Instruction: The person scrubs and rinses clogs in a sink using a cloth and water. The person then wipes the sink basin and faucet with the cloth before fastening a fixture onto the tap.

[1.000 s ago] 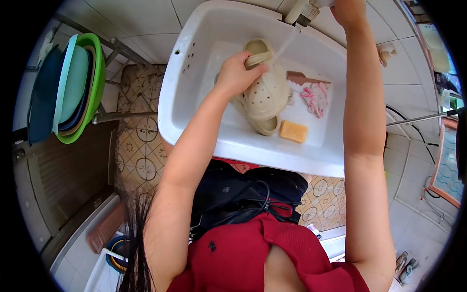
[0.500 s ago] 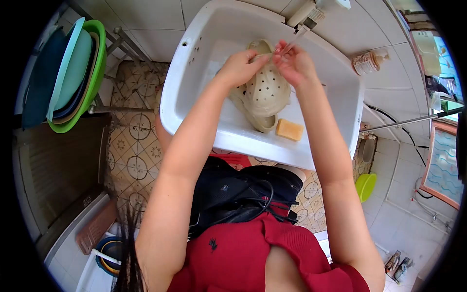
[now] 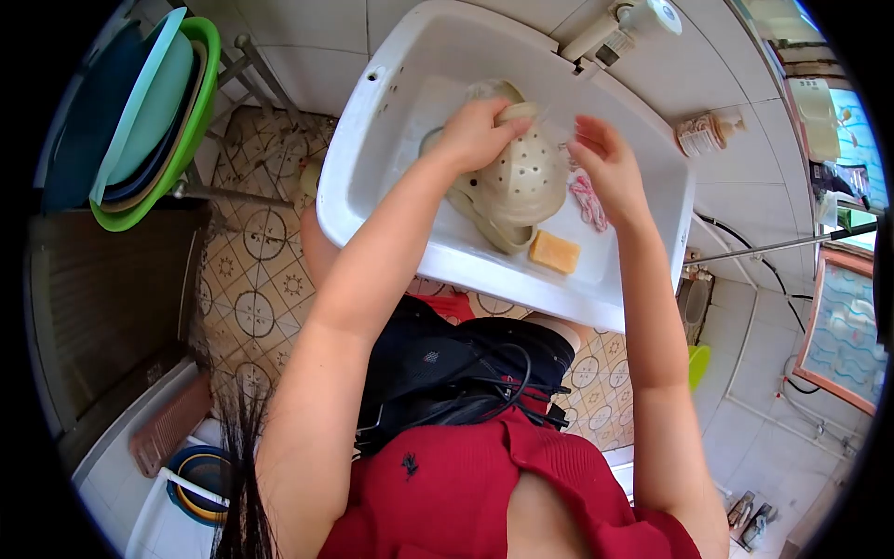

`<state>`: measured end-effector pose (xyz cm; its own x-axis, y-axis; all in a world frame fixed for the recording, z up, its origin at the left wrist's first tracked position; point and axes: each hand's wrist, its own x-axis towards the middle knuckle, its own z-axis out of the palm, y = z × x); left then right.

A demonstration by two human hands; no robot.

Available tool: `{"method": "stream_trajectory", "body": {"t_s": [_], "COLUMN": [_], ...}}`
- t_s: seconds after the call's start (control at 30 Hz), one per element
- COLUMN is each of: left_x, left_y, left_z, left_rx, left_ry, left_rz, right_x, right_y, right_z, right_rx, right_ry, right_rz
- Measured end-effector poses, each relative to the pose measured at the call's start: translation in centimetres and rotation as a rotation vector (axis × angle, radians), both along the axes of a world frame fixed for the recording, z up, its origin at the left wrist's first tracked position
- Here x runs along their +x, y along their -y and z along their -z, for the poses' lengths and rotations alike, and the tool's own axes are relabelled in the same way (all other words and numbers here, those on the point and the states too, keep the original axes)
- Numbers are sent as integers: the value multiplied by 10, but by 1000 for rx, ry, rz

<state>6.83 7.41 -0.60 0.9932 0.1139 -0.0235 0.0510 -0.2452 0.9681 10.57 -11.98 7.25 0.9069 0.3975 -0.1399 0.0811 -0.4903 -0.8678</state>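
A beige clog (image 3: 526, 177) with round holes is held in the white sink (image 3: 410, 102) by my left hand (image 3: 478, 136), whose fingers wrap over its upper edge. Under and beside it lies a second beige clog (image 3: 494, 231), partly covered. My right hand (image 3: 607, 166) is off the clog to its right, fingers loosely curled and apart, with nothing visible in them. Just below that hand, a crumpled pink-and-white piece (image 3: 588, 202) lies in the sink; its kind is unclear. Near the front wall of the sink rests a yellow soap bar (image 3: 555, 252).
A faucet (image 3: 596, 37) juts over the sink's back rim. Behind the right rim stands a pump bottle (image 3: 710, 135). Stacked basins, the outermost a green basin (image 3: 200, 121), are at the left. A metal rod (image 3: 782, 244) crosses from the right.
My right hand has moved away from the clog to the right, and the pink-and-white piece now shows below it. My left hand keeps hold of the clog. The view has shifted slightly.
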Motion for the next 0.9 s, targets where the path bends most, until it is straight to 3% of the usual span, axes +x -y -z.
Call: {"method": "stream_trajectory", "body": {"t_s": [0.03, 0.13, 0.17, 0.27, 0.43, 0.57, 0.9], "left_x": [1, 1, -2, -17, -54, -75, -84], "left_y": [6, 27, 36, 61, 89, 106, 115], "left_z": [3, -3, -7, -17, -32, -49, -58], "left_rx": [-19, -64, -77, 116, 121, 134, 280], "left_ry": [37, 44, 25, 67, 63, 192, 380], "left_rz": [-42, -110, -126, -118, 45, 3, -32], "right_x": [-6, -33, -49, -56, -71, -83, -80], "right_y": [12, 36, 30, 52, 73, 91, 101], "right_z": [1, 15, -1, 14, -3, -6, 14], "right_rx": [-185, -220, -29, 164, 70, 147, 511], "right_ry": [169, -52, -291, -388, -302, -248, -539], "right_rz": [-6, 72, 129, 263, 297, 280, 232]}}
